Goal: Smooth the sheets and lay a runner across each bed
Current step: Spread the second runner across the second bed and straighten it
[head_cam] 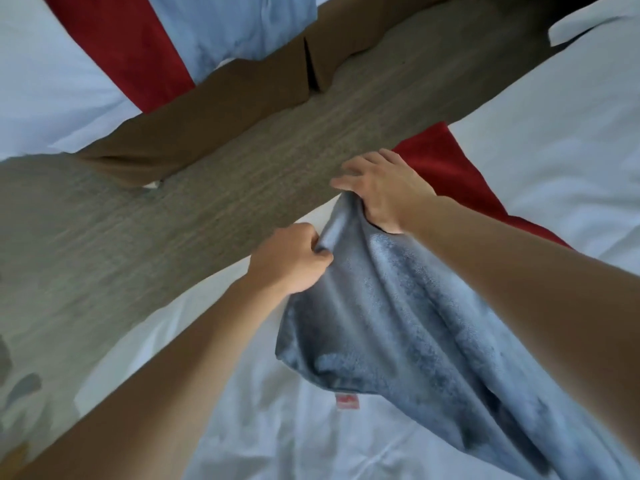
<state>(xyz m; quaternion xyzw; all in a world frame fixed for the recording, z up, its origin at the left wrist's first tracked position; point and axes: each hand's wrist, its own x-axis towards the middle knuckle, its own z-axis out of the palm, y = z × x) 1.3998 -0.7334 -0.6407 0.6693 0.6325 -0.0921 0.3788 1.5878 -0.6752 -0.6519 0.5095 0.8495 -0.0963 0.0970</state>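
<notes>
A blue-grey plush runner point(408, 323) hangs bunched over the near bed's white sheet point(277, 438). My left hand point(294, 259) grips its top edge with curled fingers. My right hand point(384, 188) holds the same edge a little farther along, near the bed's side. A red runner point(446, 168) lies across this bed just beyond my right hand. On the far bed, at the upper left, another red runner point(128, 53) lies beside a light blue runner point(235, 26).
A strip of grey-brown carpet point(173, 230) runs between the two beds. The far bed has a brown skirt point(207, 116) along its side. A small red label point(347, 400) shows on the near sheet under the blue-grey runner.
</notes>
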